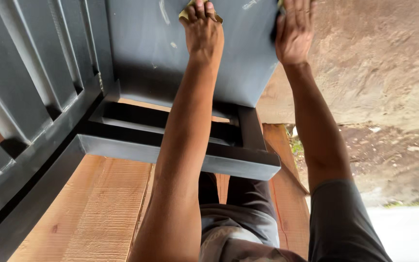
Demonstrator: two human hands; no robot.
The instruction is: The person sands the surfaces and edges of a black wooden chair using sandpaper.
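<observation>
A dark grey painted panel (146, 53) fills the upper middle and belongs to a piece of dark furniture. My left hand (202, 31) lies flat on the panel near the top edge, pressing a small yellowish sheet (186, 12) that looks like sandpaper; only its corners show. My right hand (294, 31) grips the panel's right edge with its fingers over the top surface. Pale scuff marks (163, 12) streak the panel beside my left hand.
Dark slats (30, 82) slope down at the left, and dark frame rails (180, 155) cross under the panel. Rough reddish wooden planks (93, 208) lie beneath. Bare earth (379, 73) with scattered debris lies to the right. My knees in dark trousers (238, 218) are below.
</observation>
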